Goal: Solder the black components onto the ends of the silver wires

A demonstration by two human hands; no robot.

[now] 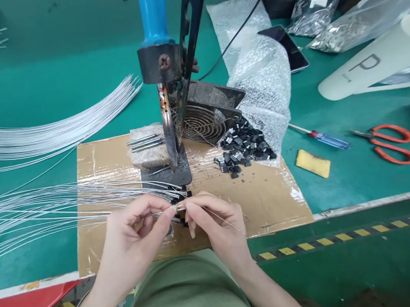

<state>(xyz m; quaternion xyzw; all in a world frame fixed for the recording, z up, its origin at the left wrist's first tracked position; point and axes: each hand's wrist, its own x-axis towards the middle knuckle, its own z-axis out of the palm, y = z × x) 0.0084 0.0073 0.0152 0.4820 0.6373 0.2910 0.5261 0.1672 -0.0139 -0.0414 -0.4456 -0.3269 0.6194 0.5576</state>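
My left hand (pixel 138 234) is closed, thumb and forefinger pinched on a thin white wire (pixel 156 214) whose tip is hard to make out. Close beside it, my right hand (pixel 219 220) is also closed in a pinch, and a fine wire (pixel 225 219) trails from its fingers down to the right. The fingertips of both hands nearly meet. Just behind them lie white wires (pixel 117 191) with black connectors (pixel 183 192) on their ends. Above stands a soldering iron (pixel 168 123) with a blue handle, its tip pointing down at a dark metal plate (pixel 168 176).
Cardboard (pixel 263 196) covers the bench's middle. A small fan (pixel 203 121) and a pile of black connectors (pixel 246 144) stand behind. Rightward lie a screwdriver (pixel 324 138), yellow sponge (pixel 312 163) and orange-handled cutters (pixel 388 142). A wire bundle (pixel 68 129) lies left.
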